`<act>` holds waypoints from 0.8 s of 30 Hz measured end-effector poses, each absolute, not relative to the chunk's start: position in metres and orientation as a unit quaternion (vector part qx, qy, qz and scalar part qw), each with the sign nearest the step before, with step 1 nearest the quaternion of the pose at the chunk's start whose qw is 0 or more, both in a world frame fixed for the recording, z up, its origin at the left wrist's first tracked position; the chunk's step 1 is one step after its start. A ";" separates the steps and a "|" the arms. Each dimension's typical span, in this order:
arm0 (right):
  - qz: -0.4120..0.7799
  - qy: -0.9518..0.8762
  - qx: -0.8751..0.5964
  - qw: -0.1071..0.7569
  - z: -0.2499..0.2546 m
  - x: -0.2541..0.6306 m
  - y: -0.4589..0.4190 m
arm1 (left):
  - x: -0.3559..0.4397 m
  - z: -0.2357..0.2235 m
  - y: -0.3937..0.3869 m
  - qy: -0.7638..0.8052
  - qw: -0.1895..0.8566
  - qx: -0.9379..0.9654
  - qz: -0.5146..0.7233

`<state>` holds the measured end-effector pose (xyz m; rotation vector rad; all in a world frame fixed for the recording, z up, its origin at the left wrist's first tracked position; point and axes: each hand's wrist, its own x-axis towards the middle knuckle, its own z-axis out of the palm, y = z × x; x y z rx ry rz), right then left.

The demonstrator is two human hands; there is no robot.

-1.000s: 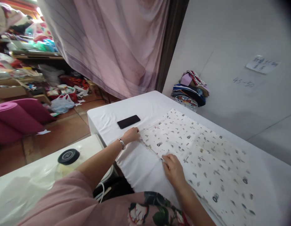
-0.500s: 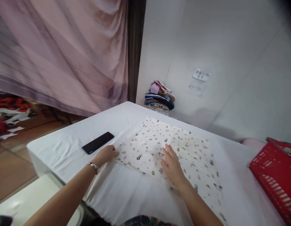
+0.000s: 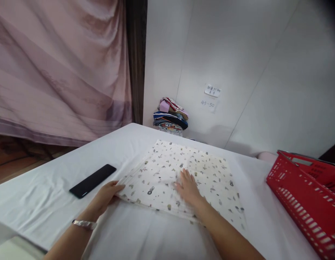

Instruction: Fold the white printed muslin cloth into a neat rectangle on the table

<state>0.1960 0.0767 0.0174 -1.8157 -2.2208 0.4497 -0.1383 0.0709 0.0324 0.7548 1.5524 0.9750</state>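
A white cloth printed with small grey and olive motifs lies folded in layers on the white-covered table. At its near left corner, my left hand pinches the layered edge between thumb and fingers; a bracelet circles that wrist. My right hand rests flat on the middle of the cloth, fingers stretched out and slightly blurred. Left of the cloth lies a black phone, close to my left hand but apart from it.
On the right stands a red plastic basket with slotted sides. A stack of folded fabrics sits beyond the table's far edge by the white wall, which bears a paper sign. A pink curtain hangs at the left.
My view has turned to the right, so more of the basket shows. My left hand has gone from touching the cloth's corner to gripping it; my right hand stays spread on the cloth.
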 end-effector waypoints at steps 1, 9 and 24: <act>0.154 -0.761 -0.620 0.113 0.013 0.196 0.079 | -0.138 0.032 0.071 0.651 0.558 0.302 0.417; 0.175 -0.756 -0.618 0.130 -0.006 0.195 0.080 | -0.105 0.072 0.097 0.577 0.559 0.341 0.488; 0.661 -0.284 -0.506 0.476 0.031 0.344 0.025 | 0.212 0.057 0.023 0.297 0.245 0.921 0.053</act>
